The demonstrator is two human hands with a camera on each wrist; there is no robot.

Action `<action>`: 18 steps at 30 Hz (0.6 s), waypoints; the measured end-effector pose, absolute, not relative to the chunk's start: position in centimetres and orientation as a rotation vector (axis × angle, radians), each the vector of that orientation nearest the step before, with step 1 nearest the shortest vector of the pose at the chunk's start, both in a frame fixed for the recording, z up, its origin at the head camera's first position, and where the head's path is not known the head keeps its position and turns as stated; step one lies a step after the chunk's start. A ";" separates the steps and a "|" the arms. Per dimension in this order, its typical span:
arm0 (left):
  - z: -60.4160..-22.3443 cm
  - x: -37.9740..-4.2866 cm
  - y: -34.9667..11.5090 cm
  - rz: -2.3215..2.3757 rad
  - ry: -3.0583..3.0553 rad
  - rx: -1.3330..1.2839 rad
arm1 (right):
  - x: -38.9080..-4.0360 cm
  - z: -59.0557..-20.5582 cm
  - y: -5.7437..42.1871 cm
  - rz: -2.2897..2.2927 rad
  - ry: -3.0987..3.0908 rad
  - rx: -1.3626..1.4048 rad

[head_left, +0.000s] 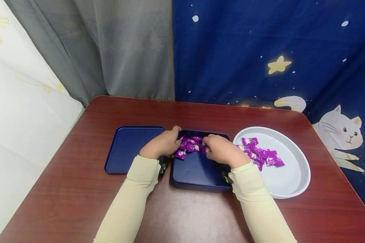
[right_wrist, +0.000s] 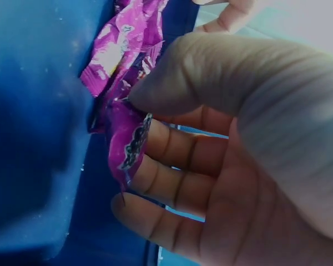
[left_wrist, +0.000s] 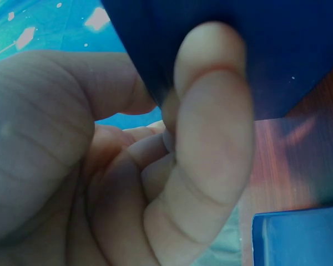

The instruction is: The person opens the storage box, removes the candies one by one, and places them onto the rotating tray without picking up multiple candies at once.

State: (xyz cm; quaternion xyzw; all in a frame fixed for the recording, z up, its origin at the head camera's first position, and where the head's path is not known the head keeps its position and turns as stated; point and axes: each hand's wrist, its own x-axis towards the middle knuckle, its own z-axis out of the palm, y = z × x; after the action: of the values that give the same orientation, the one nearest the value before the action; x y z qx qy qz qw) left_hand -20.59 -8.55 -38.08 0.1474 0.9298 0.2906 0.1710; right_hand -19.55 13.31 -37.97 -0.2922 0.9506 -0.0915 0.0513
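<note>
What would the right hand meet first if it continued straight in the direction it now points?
The right hand would probably first meet the purple packets lying in the blue box; depth is unclear.

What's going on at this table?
A person's right hand pinches a purple packet inside a blue box, while the left hand grips the box's side. More packets lie in the box's far left part, and other packets sit in the white dish to the right. A flat blue tray lies to the left.

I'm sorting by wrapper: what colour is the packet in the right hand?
The packet is purple with dark print, clearest in the right wrist view.
</note>
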 end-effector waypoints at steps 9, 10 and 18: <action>-38.2 -20.7 -8.4 0.817 2.645 0.417 | -19.1 -36.8 14.2 -0.313 2.942 -0.953; -38.2 -20.7 -8.4 0.814 2.646 0.416 | -19.0 -36.6 14.4 -0.321 2.948 -0.958; -38.1 -20.6 -8.4 0.811 2.640 0.403 | -18.3 -35.1 15.4 -0.385 2.975 -0.957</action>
State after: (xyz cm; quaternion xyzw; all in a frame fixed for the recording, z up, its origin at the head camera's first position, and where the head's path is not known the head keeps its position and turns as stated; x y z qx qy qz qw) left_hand -20.60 -8.39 -38.12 0.1421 0.9315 0.2860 0.1744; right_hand -18.26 15.42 -35.08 -0.3039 0.9448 -0.1222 -0.0037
